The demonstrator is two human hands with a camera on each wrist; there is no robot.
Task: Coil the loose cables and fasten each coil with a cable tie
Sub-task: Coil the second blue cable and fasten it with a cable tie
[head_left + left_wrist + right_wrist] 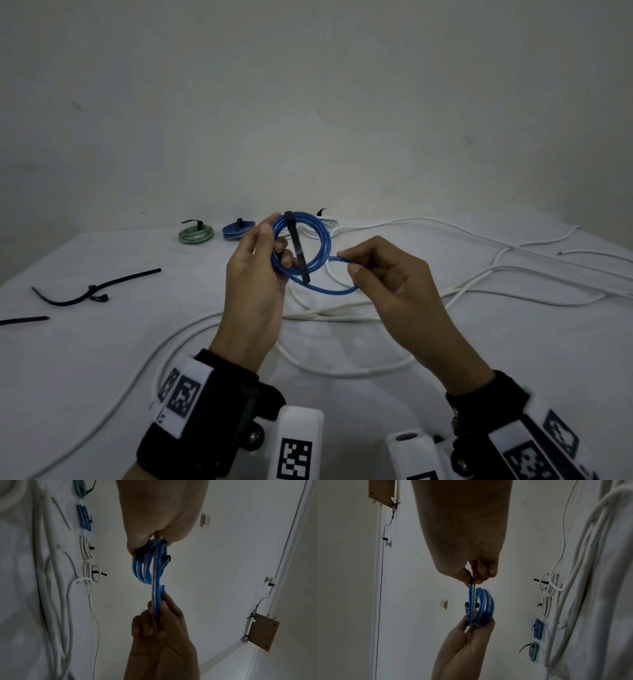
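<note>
I hold a blue cable coil point(320, 246) upright above the table. My left hand point(274, 241) grips its left side between thumb and fingers. A black cable tie point(298, 250) runs slantwise across the coil from its top edge downward. The cable's loose tail point(329, 291) curves out below the coil to my right hand point(347, 262), which pinches its end between thumb and forefinger. In the left wrist view the coil point(144, 568) hangs from my left hand point(154, 539), with the right hand point(157, 607) below. The right wrist view shows the coil point(484, 605) edge-on.
At the table's back edge lie tied coils: a green one point(196, 234), a blue one point(237, 230) and a white one point(325, 222). Long loose white cables point(479, 284) sprawl across the middle and right. Spare black ties point(89, 291) point(24, 320) lie at the left.
</note>
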